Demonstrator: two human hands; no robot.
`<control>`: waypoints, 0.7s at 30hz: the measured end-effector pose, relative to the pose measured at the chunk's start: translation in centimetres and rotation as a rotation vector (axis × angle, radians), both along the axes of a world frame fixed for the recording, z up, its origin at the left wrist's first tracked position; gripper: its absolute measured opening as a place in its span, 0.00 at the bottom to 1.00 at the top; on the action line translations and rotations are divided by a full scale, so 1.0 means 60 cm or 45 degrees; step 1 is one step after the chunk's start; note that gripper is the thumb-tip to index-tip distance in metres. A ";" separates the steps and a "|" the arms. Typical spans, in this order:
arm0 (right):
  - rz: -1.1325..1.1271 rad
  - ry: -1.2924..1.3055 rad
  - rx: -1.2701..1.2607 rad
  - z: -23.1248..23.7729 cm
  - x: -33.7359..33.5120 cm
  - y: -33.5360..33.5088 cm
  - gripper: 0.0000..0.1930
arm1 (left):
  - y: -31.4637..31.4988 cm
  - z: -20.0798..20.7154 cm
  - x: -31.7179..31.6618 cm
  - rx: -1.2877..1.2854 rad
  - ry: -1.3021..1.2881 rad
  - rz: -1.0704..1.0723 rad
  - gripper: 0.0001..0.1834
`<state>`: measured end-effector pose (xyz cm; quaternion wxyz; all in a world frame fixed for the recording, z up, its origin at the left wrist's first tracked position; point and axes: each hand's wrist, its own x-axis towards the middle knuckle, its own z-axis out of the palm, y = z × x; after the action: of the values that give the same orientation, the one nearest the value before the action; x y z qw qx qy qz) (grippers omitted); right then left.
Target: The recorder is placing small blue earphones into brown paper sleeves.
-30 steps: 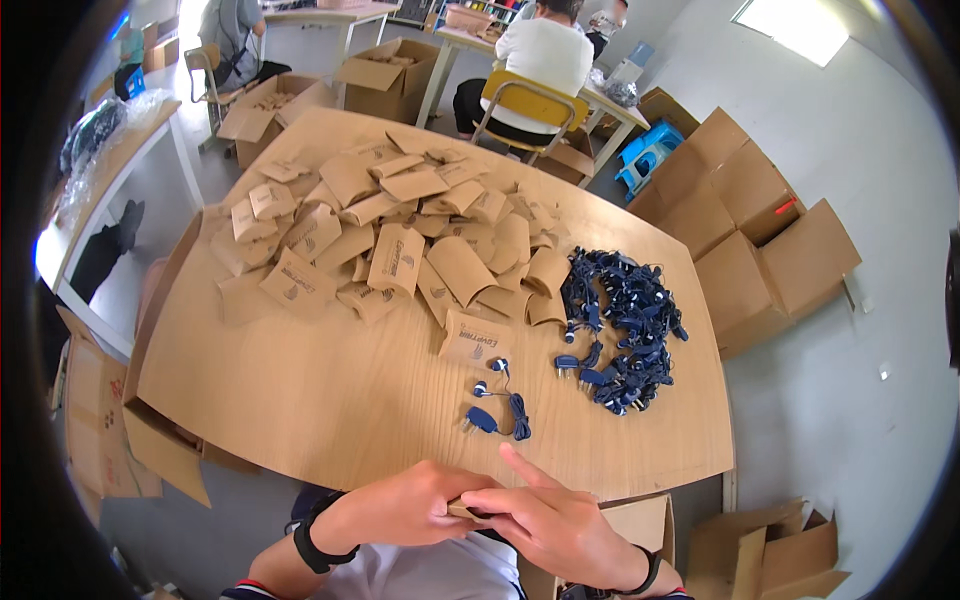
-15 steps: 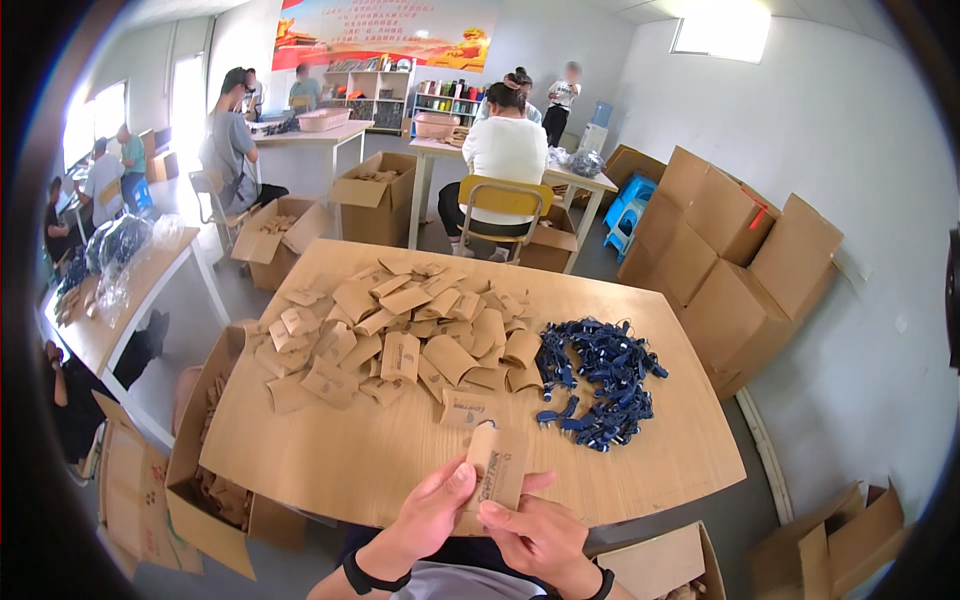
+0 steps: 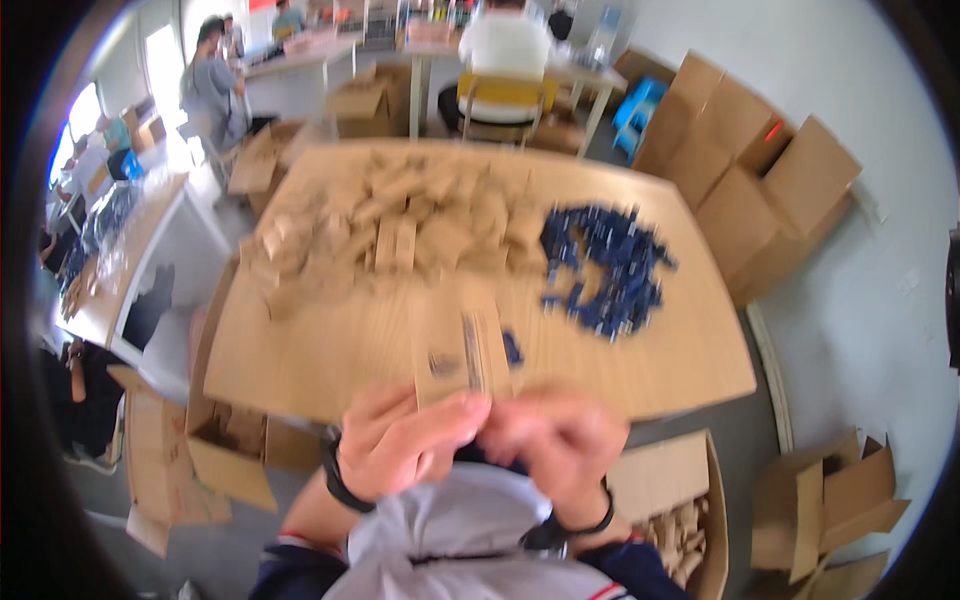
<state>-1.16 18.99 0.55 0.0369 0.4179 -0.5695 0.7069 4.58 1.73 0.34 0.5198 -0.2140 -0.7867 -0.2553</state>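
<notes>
A brown cardboard pillow box (image 3: pixel 462 350) stands up in front of me, low over the near part of the table. My left hand (image 3: pixel 405 440) is closed on its lower left edge, the thumb lying across the front. At the lower right corner, my right hand (image 3: pixel 560 435) is blurred, its curled fingers pressed against the box. Just right of the box shows a small dark blue corded piece (image 3: pixel 512 347); whether it touches the box I cannot tell. Farther off lie a heap of similar pillow boxes (image 3: pixel 396 245) and, to its right, a pile of navy corded pieces (image 3: pixel 615 285).
The wooden table (image 3: pixel 690 370) spreads before me. Open cartons holding brown boxes stand at its left (image 3: pixel 235 430) and near right (image 3: pixel 685 530). Large cartons (image 3: pixel 745 190) line the right wall, with blue stools (image 3: pixel 640 110) beside them. People sit at tables beyond.
The view has tipped down toward my body. The pillow box has turned and now shows a broader face. My right hand's fingers have curled in at its lower corner.
</notes>
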 end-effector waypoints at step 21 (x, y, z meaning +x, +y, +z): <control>0.200 -0.674 0.308 -0.009 -0.020 -0.032 0.13 | -0.072 0.021 -0.089 -0.015 -0.846 -0.736 0.16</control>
<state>-2.33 17.10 0.04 -0.2179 0.2632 -0.6052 0.7190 -0.78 -2.58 1.60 0.1447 -0.3345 -0.8203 -0.4408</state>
